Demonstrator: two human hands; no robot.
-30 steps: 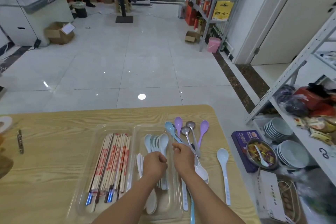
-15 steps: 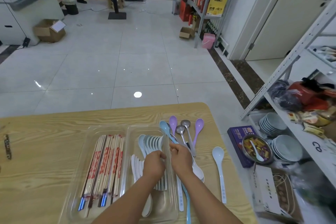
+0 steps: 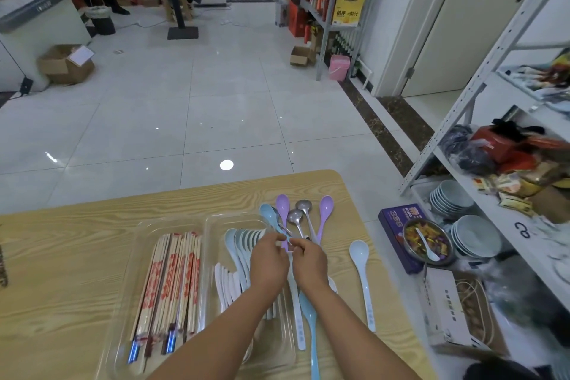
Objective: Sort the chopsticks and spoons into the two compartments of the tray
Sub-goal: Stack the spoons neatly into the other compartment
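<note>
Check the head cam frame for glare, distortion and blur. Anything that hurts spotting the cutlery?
Head view: one bright lamp reflection on the floor tiles, well clear of the work. Fisheye bows the far edge of the table and leans the shelf upright. The clear tray is low-contrast. The centre is sharp, so spoons and chopsticks read cleanly, but the bottom right corner is dark and smeared.

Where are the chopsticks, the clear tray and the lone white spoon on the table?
chopsticks (image 3: 172, 281): head view, middle of the bundle in the left compartment.
clear tray (image 3: 132, 287): head view, bare strip along its left wall.
lone white spoon (image 3: 359, 251): head view, its bowl, right of the tray.
</note>
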